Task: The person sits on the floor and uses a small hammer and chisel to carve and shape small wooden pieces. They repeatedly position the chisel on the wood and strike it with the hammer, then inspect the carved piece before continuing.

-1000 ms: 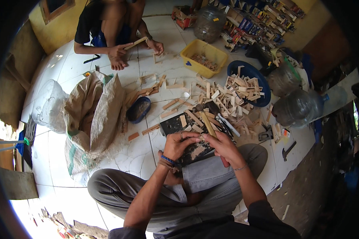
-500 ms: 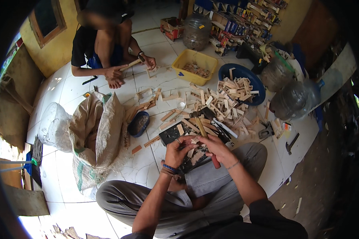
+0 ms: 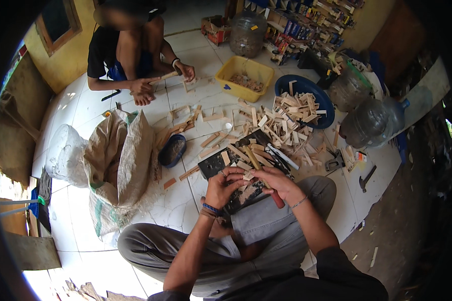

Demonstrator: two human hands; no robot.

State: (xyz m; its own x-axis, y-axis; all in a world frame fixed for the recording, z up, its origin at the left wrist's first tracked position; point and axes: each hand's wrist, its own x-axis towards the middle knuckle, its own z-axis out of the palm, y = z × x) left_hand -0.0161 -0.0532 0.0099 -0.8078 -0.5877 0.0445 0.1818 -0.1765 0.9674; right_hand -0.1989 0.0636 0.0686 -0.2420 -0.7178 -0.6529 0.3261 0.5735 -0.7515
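Observation:
Pinched in the fingers of my left hand (image 3: 223, 187) is a small pale wood piece (image 3: 248, 176). My right hand (image 3: 278, 184) is closed around a hammer (image 3: 277, 199) with a red grip, its head lying away from me, and its fingertips also meet the wood piece. Both hands are close together above a black board (image 3: 210, 167) strewn with wood chips, in front of my crossed legs. Several thin wood strips (image 3: 237, 153) lie on the board, just beyond my fingers.
A pile of small wood pieces (image 3: 291, 133) spills from a blue basin (image 3: 328, 119). Left stand an open woven sack (image 3: 135, 160) and a small blue tray (image 3: 166, 159). Beyond are a yellow tub (image 3: 226, 89) and a crouching person (image 3: 101, 60) holding a hammer. Another hammer (image 3: 367, 179) lies right.
The hammer's red grip has shifted slightly to the right with my right hand. My hands stay together at the wood piece. The whole view has shifted a little.

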